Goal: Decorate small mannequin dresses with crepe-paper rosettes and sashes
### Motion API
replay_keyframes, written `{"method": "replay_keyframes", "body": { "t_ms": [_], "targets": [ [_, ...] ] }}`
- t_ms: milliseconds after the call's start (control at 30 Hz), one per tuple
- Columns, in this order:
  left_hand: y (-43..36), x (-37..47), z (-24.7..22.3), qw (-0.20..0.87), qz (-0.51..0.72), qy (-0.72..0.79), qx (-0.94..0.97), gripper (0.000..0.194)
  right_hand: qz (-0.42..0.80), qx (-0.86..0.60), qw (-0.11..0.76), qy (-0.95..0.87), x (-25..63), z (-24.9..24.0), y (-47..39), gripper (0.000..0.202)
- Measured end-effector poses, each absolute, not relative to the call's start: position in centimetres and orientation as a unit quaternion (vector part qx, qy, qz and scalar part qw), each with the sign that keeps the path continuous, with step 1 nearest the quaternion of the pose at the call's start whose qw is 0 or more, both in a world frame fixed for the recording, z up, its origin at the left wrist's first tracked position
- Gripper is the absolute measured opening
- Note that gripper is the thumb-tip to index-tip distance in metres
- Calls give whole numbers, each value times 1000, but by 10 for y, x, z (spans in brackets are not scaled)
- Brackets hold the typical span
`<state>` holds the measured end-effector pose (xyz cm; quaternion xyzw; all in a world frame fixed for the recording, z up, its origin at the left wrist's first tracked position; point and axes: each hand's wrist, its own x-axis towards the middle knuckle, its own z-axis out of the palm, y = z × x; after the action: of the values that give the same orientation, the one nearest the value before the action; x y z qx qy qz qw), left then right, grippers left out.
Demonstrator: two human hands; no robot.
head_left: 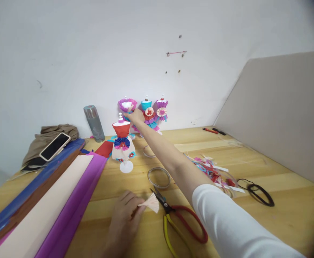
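Low in the head view, my left hand pinches the narrow end of a pleated cream paper fan. My right hand reaches far forward with fingers bent, at the waist of a small dress form with a purple paper collar. Its fingertips are small and partly hidden, so what they grip cannot be made out. In front of it stands a dress form in a red top and cream skirt. Scissors with one red and one yellow handle lie beside the fan, blades apart.
Two more dress forms, a blue-topped one and a purple one, stand by the wall. Left are paper rolls, a phone and a flask. A tape ring, paper scraps and a black cord lie about.
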<state>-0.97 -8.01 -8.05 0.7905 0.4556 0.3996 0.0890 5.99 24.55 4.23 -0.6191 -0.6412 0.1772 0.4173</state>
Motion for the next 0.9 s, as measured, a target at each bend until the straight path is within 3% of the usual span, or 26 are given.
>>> {"method": "replay_keyframes", "body": {
  "t_ms": [367,567,700,800,900],
  "targets": [
    [-79,-10,-81,82,411,446,791,13,128,-584,443,-668,72,50,216,43],
    [-79,-11,-82,72,416,431,798,11,47,-510,505,-695,126,76,173,33],
    [-83,-9,-79,33,446,362,818,8,71,-443,546,-707,173,98,130,31],
    [-95,0,-73,22,459,300,836,10,150,-370,471,-787,195,117,87,27],
    [-114,14,-62,89,451,281,842,11,247,-354,273,-860,192,130,47,21]
  ]
}}
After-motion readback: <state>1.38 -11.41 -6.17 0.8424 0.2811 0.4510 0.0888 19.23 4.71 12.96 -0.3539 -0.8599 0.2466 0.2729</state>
